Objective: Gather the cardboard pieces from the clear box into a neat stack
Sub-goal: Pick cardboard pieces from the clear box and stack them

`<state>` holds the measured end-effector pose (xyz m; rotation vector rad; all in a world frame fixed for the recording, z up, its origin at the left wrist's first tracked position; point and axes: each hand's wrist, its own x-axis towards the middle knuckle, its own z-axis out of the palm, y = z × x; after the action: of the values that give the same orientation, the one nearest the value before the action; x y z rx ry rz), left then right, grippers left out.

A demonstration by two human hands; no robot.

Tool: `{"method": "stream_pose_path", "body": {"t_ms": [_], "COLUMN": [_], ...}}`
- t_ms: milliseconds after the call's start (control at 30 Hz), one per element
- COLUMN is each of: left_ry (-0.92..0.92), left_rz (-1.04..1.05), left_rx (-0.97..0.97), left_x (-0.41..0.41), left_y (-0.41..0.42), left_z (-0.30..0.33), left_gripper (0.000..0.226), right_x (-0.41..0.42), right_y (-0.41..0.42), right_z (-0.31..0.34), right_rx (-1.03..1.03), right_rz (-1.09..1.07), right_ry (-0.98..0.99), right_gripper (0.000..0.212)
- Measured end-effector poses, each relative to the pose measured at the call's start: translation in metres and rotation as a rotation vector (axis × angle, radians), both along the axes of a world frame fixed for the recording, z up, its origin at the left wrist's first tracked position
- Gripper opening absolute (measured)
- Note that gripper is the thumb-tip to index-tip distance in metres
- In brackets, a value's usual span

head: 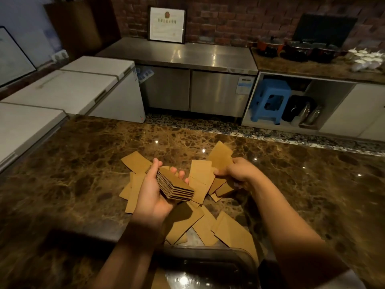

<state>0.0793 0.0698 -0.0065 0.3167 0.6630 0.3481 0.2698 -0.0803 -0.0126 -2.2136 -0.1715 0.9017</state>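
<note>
My left hand (151, 191) holds a stack of several brown cardboard pieces (176, 187) above the marble counter (73, 174), thumb over one edge and fingers under the far side. My right hand (237, 170) pinches a single cardboard piece (220, 156) at the far right of the pile. Several loose cardboard pieces (200, 180) lie scattered on the counter between and below both hands, some overlapping. The clear box (245, 255) sits at the counter's near edge, with some pieces (235, 232) leaning on its rim.
White chest freezers (68, 88) stand at the left. A steel cabinet (187, 80) with a framed certificate (166, 24) is beyond the counter. A blue stool (269, 99) sits under the right-hand counter, which carries pots and white cups (366, 59).
</note>
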Motion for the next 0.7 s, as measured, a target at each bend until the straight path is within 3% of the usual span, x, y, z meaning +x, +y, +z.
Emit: {"method": "stream_pose_path", "body": {"t_ms": [100,233,333,500,600,700], "left_ry": [0.024,0.072,0.047,-0.044,-0.162,-0.231], "left_rz": [-0.017,-0.060,-0.118,-0.267,-0.374,-0.411], "left_rx": [0.024,0.101,0.160,0.286,0.387,0.495], "left_x": [-0.001,-0.001,0.000,0.002,0.003,0.005], "left_y": [-0.002,-0.008,-0.014,-0.033,-0.044,-0.049], "left_z": [0.003,0.014,0.022,0.036,0.040,0.037], "left_gripper": [0.034,0.031,0.024,0.033,0.049,0.061], "right_x": [0.002,0.004,-0.001,-0.043,-0.069,-0.085], "right_y": [-0.027,-0.067,-0.093,-0.101,-0.084,-0.069], "right_z": [0.024,0.048,0.064,0.077,0.074,0.071], "right_rx": [0.061,-0.048,0.042,0.543,0.688,0.760], "right_rz": [-0.026,-0.047,-0.041,-0.004,0.057,0.075], "right_ry": [-0.025,-0.116,-0.153,0.175,0.348,0.392], "right_gripper": [0.027,0.027,0.029,0.054,0.050,0.045]}}
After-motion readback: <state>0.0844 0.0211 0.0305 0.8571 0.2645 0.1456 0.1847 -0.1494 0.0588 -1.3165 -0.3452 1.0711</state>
